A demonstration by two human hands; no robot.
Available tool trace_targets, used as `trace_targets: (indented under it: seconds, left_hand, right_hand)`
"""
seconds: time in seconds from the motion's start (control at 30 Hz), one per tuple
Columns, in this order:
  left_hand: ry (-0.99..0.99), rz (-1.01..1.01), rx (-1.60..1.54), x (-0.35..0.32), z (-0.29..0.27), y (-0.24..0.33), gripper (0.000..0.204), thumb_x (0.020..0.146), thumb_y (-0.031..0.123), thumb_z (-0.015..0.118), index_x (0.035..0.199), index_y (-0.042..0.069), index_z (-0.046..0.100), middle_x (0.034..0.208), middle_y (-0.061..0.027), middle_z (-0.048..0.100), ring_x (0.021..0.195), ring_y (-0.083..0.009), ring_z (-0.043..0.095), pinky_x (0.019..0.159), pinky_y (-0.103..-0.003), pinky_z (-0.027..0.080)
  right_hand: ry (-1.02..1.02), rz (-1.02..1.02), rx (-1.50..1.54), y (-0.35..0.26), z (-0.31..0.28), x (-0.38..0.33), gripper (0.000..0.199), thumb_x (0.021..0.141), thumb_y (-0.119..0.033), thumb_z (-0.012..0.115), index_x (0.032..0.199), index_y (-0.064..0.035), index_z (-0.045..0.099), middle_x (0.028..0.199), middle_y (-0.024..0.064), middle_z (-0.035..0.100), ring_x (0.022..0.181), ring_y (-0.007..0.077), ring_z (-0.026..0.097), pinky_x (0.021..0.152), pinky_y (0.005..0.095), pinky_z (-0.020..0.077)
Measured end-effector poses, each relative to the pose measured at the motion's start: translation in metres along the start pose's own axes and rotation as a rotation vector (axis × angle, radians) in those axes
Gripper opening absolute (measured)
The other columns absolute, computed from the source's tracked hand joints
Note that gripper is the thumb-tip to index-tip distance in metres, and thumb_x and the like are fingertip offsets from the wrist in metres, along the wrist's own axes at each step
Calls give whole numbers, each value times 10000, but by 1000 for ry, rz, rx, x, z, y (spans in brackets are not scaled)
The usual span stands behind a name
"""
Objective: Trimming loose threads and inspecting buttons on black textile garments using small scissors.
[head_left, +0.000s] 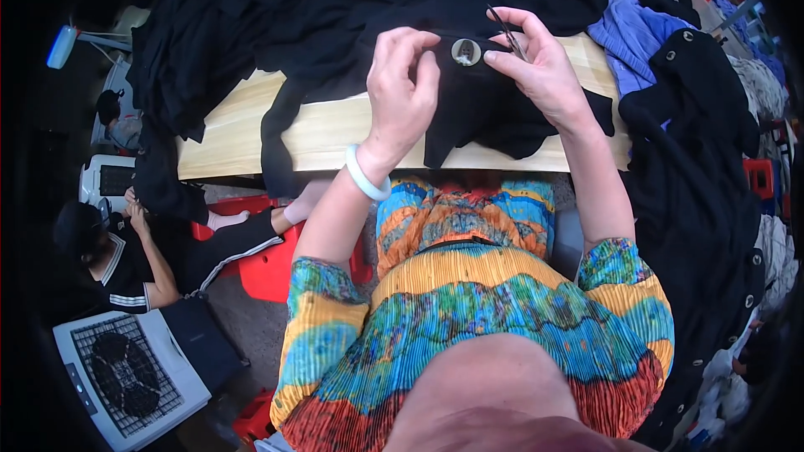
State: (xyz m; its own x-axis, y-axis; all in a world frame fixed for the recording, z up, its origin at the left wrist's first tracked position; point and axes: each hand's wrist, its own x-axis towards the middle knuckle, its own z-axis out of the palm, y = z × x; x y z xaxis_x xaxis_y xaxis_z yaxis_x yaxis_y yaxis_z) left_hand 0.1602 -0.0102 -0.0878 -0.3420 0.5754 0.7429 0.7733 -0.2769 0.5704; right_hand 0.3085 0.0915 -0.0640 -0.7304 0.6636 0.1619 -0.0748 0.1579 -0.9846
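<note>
A black knit garment (481, 109) lies over the table in front of me. On it sits a large round button (466, 52) with a pale rim and dark centre, between my two hands. My left hand (400, 88) is curled at the button's left side, thumb and forefinger toward it; whatever its fingertips hold is hidden against the black cloth. In my right hand (540, 71) is a slim pair of thread snips (507, 34), dark with a metallic part, held between fingers and thumb. The right thumb tip is close to the button's right edge. A pale bangle (367, 174) circles my left wrist.
More black garments (226, 25) cover the wooden table (327, 136). Purple cloth (628, 38) and a buttoned black garment (691, 142) hang at the right. Left, a person in black (113, 259) sits near a red stool (272, 272) and a box fan (130, 372).
</note>
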Motion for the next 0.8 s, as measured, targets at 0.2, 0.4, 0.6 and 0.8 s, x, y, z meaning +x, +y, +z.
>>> trace_targets:
  seconds: [0.2,0.4,0.6,0.8]
  left_hand:
    - [-227,-335,-451,-8,8,11,386,738,-41,610,1100,-32,474,945,-83,536,838,-113,546,746,-211,458]
    - [-247,-580,-874,-7,10,9,408,769,-29,593,1134,-37,412,1002,-88,540,918,-128,543,810,-227,453]
    - [-119,-677,-711,-12,18,9,252,761,98,653,921,-32,507,774,-23,560,681,-48,514,614,-164,432]
    - [16,-104,-193,-12,12,10,324,751,117,641,1002,-26,496,851,-71,565,737,-102,533,684,-213,442]
  right_hand:
    - [28,-51,9,-4,6,-2,418,753,-48,597,1138,-10,440,893,46,562,719,54,521,658,188,430]
    - [-46,122,289,-3,1,-2,428,762,-20,575,1157,1,412,883,47,554,464,-16,388,372,125,278]
    - [-29,142,264,4,7,-2,473,753,-13,581,1184,-22,386,864,34,530,467,-2,387,384,138,293]
    - [-70,180,510,-6,-9,-2,354,786,-16,478,1139,-26,447,733,-37,423,406,-11,291,356,147,261]
